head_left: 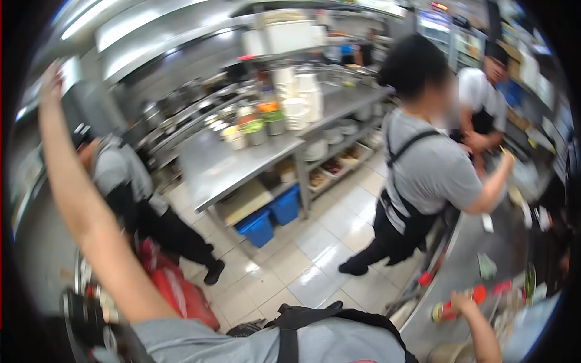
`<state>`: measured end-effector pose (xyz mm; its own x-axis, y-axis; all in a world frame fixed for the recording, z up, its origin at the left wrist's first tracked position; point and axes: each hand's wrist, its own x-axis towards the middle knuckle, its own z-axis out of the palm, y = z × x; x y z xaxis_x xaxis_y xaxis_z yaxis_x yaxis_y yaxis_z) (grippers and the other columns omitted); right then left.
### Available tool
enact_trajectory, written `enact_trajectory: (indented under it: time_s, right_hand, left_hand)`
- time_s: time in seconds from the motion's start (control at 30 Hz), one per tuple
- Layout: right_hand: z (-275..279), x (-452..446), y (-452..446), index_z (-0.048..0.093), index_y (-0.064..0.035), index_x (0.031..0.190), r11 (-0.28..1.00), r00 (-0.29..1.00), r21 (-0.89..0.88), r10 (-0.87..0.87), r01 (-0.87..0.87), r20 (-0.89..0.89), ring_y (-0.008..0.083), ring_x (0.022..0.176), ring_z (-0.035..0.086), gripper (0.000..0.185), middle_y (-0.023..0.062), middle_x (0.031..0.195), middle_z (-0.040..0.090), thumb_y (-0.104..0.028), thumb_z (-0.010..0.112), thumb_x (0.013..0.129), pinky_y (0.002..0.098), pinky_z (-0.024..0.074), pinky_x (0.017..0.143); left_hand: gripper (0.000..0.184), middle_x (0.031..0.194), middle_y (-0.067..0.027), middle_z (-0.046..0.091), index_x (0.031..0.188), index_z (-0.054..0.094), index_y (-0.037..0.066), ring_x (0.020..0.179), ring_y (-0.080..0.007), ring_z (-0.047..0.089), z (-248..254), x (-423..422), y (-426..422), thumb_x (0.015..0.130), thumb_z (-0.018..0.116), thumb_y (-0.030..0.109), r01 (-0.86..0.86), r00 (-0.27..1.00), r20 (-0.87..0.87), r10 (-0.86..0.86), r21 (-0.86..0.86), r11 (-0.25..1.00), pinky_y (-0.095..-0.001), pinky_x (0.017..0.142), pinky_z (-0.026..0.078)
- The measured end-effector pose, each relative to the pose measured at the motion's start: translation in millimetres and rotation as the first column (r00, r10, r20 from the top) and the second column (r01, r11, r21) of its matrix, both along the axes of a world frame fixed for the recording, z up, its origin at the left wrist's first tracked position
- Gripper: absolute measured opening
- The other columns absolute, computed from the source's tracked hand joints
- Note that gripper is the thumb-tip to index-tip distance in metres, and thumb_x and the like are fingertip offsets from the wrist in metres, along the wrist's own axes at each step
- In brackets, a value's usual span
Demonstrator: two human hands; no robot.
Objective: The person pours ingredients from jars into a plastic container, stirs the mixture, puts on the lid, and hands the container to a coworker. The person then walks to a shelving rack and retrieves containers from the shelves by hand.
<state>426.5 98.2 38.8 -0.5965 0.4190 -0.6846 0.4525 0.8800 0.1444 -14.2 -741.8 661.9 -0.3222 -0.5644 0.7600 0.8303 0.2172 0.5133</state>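
Note:
My left arm stretches up along the left side, with my left hand (51,81) high near the upper left edge beside a pale cabinet-like surface (71,74). Its fingers are blurred, so their pose and anything in them cannot be made out. At the lower right, my right hand (465,304) is wrapped round a small bottle (443,311) with a red and yellow label and an orange-red end, tilted over the steel counter (433,323). Close by are a green-tinted bottle (530,281) and a crumpled pale cloth or paper (486,266).
A steel table (242,164) holds stacked white tubs (295,114) and food containers; blue bins (256,228) sit beneath. One co-worker (417,163) stands at the right counter, another person (484,103) beyond. A third (121,169) bends at left, near red bags (181,293) on the tiled floor.

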Motion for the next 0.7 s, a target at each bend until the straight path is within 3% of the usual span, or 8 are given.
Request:
enact_trajectory:
  time_s: [0.07, 0.2, 0.3, 0.37, 0.4, 0.47, 0.63, 0.7]
  right_hand:
    - [4, 4, -4, 0.044, 0.0063, 0.113, 0.994, 0.996, -0.069, -0.082, 0.079, -0.039, 0.0317, 0.073, 0.065, 0.082, 0.0261, 0.098, 0.061, -0.049, 0.074, 0.06, 0.0374, 0.0533, 0.069]
    - [-7, 11, -8, 0.045, 0.0051, 0.111, 0.999, 0.995, 0.019, -0.029, 0.031, -0.095, 0.0334, 0.087, 0.063, 0.079, 0.0229, 0.1, 0.062, -0.046, 0.074, 0.059, 0.0392, 0.0515, 0.076]
    - [2, 6, -16, 0.047, 0.0041, 0.11, 0.996, 0.994, 0.009, -0.087, 0.087, -0.069, 0.0338, 0.095, 0.061, 0.075, 0.0211, 0.102, 0.062, -0.043, 0.075, 0.058, 0.0397, 0.0504, 0.079]
    - [-2, 6, -14, 0.049, 0.0032, 0.109, 0.996, 0.991, 0.003, -0.089, 0.09, -0.095, 0.0338, 0.094, 0.061, 0.074, 0.0211, 0.103, 0.062, -0.042, 0.075, 0.057, 0.0396, 0.0506, 0.079]
    - [-4, 6, -13, 0.049, 0.0028, 0.108, 0.996, 0.991, 0.001, -0.087, 0.088, -0.105, 0.0338, 0.094, 0.061, 0.073, 0.0211, 0.103, 0.062, -0.042, 0.076, 0.057, 0.0396, 0.0507, 0.079]
    - [-5, 6, -13, 0.05, 0.0018, 0.107, 0.991, 0.983, 0.025, -0.128, 0.133, -0.135, 0.0335, 0.094, 0.061, 0.071, 0.0204, 0.103, 0.062, -0.039, 0.077, 0.056, 0.0401, 0.0507, 0.079]
    - [-16, 11, -21, 0.049, -0.0006, 0.109, 0.975, 0.955, 0.06, -0.195, 0.213, -0.225, 0.0321, 0.093, 0.062, 0.071, 0.0175, 0.102, 0.062, -0.033, 0.08, 0.054, 0.0412, 0.0511, 0.078]
    - [-24, 19, -28, 0.047, -0.0014, 0.111, 0.954, 0.911, 0.113, -0.223, 0.277, -0.347, 0.0316, 0.091, 0.063, 0.073, 0.0152, 0.103, 0.061, -0.032, 0.08, 0.053, 0.0416, 0.0516, 0.076]
  left_hand:
    - [0.04, 0.089, -0.0042, 0.057, 0.118, 0.05, 0.005, 0.066, -0.0062, 0.05, -4, -1, 12, 0.082, 0.061, 0.019, 0.033, 0.999, -0.042, -0.034, -0.021, 0.999, -0.0182, 0.055, 0.039]
    - [0.043, 0.097, -0.0015, 0.054, 0.126, 0.046, 0.007, 0.075, -0.0045, 0.048, -31, -2, 115, 0.087, 0.056, 0.023, 0.243, 0.955, -0.125, -0.269, -0.189, 0.951, -0.0163, 0.064, 0.04]
    - [0.046, 0.102, 0.0005, 0.051, 0.132, 0.044, 0.008, 0.081, -0.0032, 0.047, -71, -12, 257, 0.09, 0.052, 0.025, 0.491, 0.841, 0.04, -0.539, -0.473, 0.731, -0.0148, 0.071, 0.042]
    - [0.055, 0.089, 0.0012, 0.053, 0.135, 0.041, 0.012, 0.071, -0.0027, 0.042, -100, 3, 370, 0.082, 0.053, 0.022, 0.461, 0.86, 0.233, -0.453, -0.736, 0.496, -0.0127, 0.062, 0.035]
    - [0.059, 0.082, 0.0035, 0.049, 0.14, 0.034, 0.018, 0.063, -0.0012, 0.038, -111, -2, 429, 0.083, 0.052, 0.022, 0.491, 0.867, 0.303, -0.395, -0.656, 0.574, -0.0161, 0.049, 0.032]
    - [0.063, 0.062, 0.005, 0.04, 0.142, 0.028, 0.021, 0.051, -0.0036, 0.035, -131, -3, 514, 0.085, 0.056, 0.023, 0.573, 0.807, 0.48, -0.344, -0.778, 0.258, -0.0182, 0.042, 0.029]
    - [0.071, 0.054, 0.0012, 0.042, 0.141, 0.026, 0.013, 0.041, -0.0091, 0.041, -132, -94, 652, 0.081, 0.062, 0.024, 0.614, 0.768, 0.547, -0.333, -0.778, 0.136, -0.0235, 0.038, 0.032]
    - [0.063, 0.053, -0.0045, 0.047, 0.136, 0.034, 0.008, 0.038, -0.0137, 0.042, -153, -111, 716, 0.082, 0.062, 0.024, 0.37, 0.868, 0.366, -0.337, -0.927, -0.053, -0.0285, 0.037, 0.035]
